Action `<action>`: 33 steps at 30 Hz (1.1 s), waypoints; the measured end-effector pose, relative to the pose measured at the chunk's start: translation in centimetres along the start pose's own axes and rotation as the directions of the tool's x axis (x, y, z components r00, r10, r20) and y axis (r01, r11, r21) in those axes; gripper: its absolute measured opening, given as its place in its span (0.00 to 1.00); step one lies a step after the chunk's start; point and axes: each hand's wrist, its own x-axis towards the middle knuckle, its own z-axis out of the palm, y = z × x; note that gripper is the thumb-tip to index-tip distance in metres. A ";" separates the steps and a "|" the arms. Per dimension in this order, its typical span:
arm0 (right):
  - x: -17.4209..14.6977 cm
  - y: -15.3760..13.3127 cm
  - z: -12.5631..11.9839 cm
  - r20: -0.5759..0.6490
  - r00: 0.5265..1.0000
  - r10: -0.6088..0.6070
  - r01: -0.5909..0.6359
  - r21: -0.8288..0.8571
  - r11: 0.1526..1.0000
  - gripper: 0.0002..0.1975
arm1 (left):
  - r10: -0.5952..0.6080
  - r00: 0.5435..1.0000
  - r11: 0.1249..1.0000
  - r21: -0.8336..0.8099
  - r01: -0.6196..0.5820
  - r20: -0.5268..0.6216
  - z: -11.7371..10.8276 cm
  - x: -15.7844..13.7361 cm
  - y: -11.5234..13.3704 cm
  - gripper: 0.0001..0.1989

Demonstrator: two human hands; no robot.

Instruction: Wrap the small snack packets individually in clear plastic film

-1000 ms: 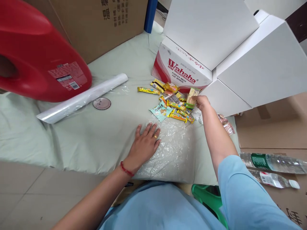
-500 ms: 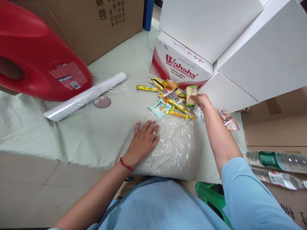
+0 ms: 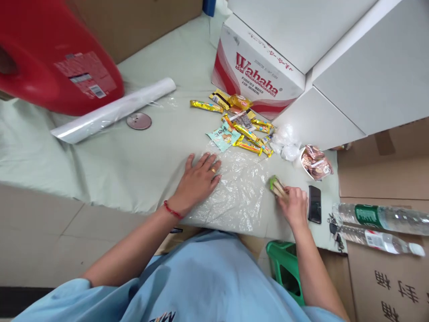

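Note:
My left hand (image 3: 199,181) lies flat with spread fingers on the left edge of a sheet of clear plastic film (image 3: 239,192). Right of the film, my right hand (image 3: 294,203) grips a small green-ended packet of biscuits (image 3: 278,187), low over the cloth. Beyond the film is a loose pile of snacks: a pale teal sachet (image 3: 223,137), several yellow stick wrappers (image 3: 248,146) and an orange-yellow packet (image 3: 240,102). Crumpled clear plastic (image 3: 286,141) sits at the pile's right, beside a white cup (image 3: 306,163) with brown snack packets (image 3: 318,164).
A roll of plastic film (image 3: 115,109) and a round brown disc (image 3: 139,121) lie left, near a big red jug (image 3: 87,67). Behind stands a Wahaha carton (image 3: 258,74). A phone (image 3: 314,204), keys (image 3: 335,229) and two water bottles (image 3: 385,217) are at right; a green stool (image 3: 284,264) stands below.
My right hand has brought the biscuit packet from the pile back toward me, to the film's right side. The left hand stays on the film. The view has tilted down slightly.

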 end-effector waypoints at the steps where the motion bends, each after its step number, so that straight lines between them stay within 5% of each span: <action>1: -1.0 0.4 0.2 0.044 0.999 -0.010 0.008 0.045 0.999 0.15 | 0.002 1.000 1.000 -0.004 -0.002 -0.002 0.0 0.0 0.0 0.25; 5: -1.9 1.6 0.3 0.104 0.994 -0.045 0.019 0.236 0.971 0.18 | 0.003 1.000 1.000 -0.015 -0.004 -0.012 0.4 0.1 -0.2 0.25; 11: 0.5 2.1 1.0 0.251 0.967 0.047 -0.117 0.271 0.956 0.30 | 0.000 1.000 1.000 0.031 0.000 -0.016 0.4 0.2 0.0 0.25; 19: -0.5 1.5 0.5 0.246 0.965 -0.087 0.031 0.224 0.974 0.30 | -0.011 1.000 0.997 0.070 0.013 -0.024 0.5 0.4 0.0 0.25; 25: -0.7 3.1 0.8 0.207 0.978 -0.018 -0.040 0.272 0.961 0.28 | -0.017 1.000 0.996 0.088 0.018 -0.013 0.7 0.4 0.3 0.27; 30: 1.8 3.4 -2.7 0.107 0.976 0.191 -0.219 0.493 0.842 0.35 | -0.006 1.000 0.996 0.092 0.007 -0.009 0.8 0.2 0.4 0.28; 33: 4.2 -0.7 -5.2 0.078 0.996 0.046 -0.082 0.552 0.830 0.34 | -0.012 1.000 0.996 0.084 0.013 -0.008 0.8 0.2 0.4 0.28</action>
